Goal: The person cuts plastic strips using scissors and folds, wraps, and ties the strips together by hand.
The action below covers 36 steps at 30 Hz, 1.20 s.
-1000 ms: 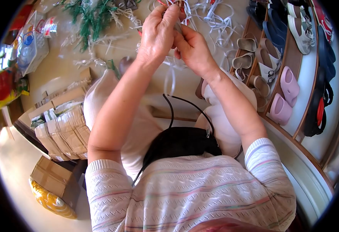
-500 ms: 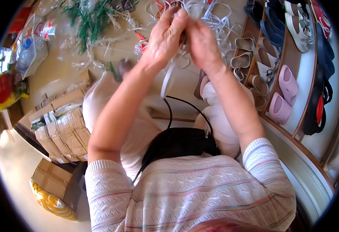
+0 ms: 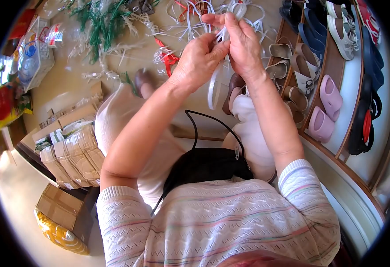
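Observation:
My left hand is closed, thumb and fingers pinched on a white plastic strap that hangs down in a loop below the hands. Right beside it, my right hand is raised with its fingers bent over the strap's upper strands, some of them partly stretched out. Where the fingers meet, the exact grip is hidden. Beyond the hands lies a loose tangle of white straps on the floor, with a red ribbon by my left wrist.
Green and white cord lies on the floor at upper left. A shoe rack with several pairs stands on the right. Taped cardboard sits at left, near a white crate. A black bag rests on my lap.
Both hands have come down slightly toward me and moved apart a little. The right hand's fingers have opened out somewhat, and the hanging strap loop has shifted right.

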Motion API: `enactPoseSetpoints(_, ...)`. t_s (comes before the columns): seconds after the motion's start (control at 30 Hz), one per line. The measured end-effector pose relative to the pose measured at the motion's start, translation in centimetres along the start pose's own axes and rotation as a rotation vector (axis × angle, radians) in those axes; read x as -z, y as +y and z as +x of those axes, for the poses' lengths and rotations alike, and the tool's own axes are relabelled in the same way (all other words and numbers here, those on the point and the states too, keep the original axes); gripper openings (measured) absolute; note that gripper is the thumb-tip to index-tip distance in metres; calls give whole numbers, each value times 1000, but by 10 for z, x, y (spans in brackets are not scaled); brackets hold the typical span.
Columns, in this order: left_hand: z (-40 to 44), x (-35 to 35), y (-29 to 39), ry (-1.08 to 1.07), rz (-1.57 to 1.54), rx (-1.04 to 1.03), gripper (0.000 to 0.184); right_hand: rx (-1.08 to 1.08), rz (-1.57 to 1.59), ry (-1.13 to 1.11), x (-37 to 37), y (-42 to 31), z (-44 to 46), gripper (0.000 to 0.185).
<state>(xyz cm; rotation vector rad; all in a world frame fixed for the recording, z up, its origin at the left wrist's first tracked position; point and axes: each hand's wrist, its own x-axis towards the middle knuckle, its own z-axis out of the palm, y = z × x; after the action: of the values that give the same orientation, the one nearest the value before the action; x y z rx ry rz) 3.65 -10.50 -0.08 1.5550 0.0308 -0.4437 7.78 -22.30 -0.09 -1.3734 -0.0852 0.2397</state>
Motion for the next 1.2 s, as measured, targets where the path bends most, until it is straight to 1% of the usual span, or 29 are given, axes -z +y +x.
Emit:
enactPoseSetpoints(0.1, -1, 0, 5, -38, 54, 46, 32, -36, 30, -54, 2, 6, 0, 34)
enactPoseSetpoints(0.17, -7, 0, 10, -57, 9, 97, 32, -85, 82, -75, -1, 2, -4, 34)
enactPoseSetpoints(0.23, -8, 1, 12, -85, -73, 142, 31, -221, 71, -90, -1, -9, -8, 36)
enactPoseSetpoints(0.3, -8, 2, 12, -124, -191, 181, 29, -238, 29, -130, 2, -11, -8, 39)
enactPoseSetpoints(0.37, -8, 3, 15, -157, -343, 259, 27, -132, -42, -206, 4, -6, -3, 42)
enactPoseSetpoints(0.4, -8, 3, 16, -171, -419, 298, 26, -160, -21, -199, 4, -6, -3, 43)
enactPoseSetpoints(0.43, -6, 3, 12, -176, -452, 267, 21, -188, 1, -191, 5, -6, -3, 43)
enactPoseSetpoints(0.53, -12, 1, 24, -120, -457, 307, 19, -225, -4, -196, 10, -2, -2, 44)
enactPoseSetpoints(0.63, -7, 2, 14, -127, -405, 342, 19, -216, -50, -214, 10, -4, -4, 44)
enactPoseSetpoints(0.77, -1, 9, 4, -82, 76, 199, 26, -213, -122, -280, 26, 2, 4, 47)
enactPoseSetpoints(0.87, 2, 22, 5, -66, 413, 91, 30, -143, -222, -52, 32, -20, 1, 48)
enactPoseSetpoints(0.9, 3, 24, 6, -64, 531, 67, 30, 11, -298, -7, 46, -15, 9, 52)
enactPoseSetpoints(0.93, 3, 26, 5, -61, 648, 44, 30, 152, -431, -28, 53, -20, 10, 53)
enactPoseSetpoints(1.0, 4, 26, 1, -131, 823, 12, 28, 439, -694, -69, 61, -34, 15, 56)
enactPoseSetpoints(1.03, 4, 25, 0, -166, 911, -5, 27, 447, -677, -174, 46, -39, 6, 59)
enactPoseSetpoints(1.13, 4, 21, 2, -342, 1011, 39, 28, 574, -1301, -523, 26, -18, -19, 51)
enactPoseSetpoints(1.2, 2, 20, -15, -330, 939, -76, 24, 275, -1275, -686, 23, -3, -26, 46)
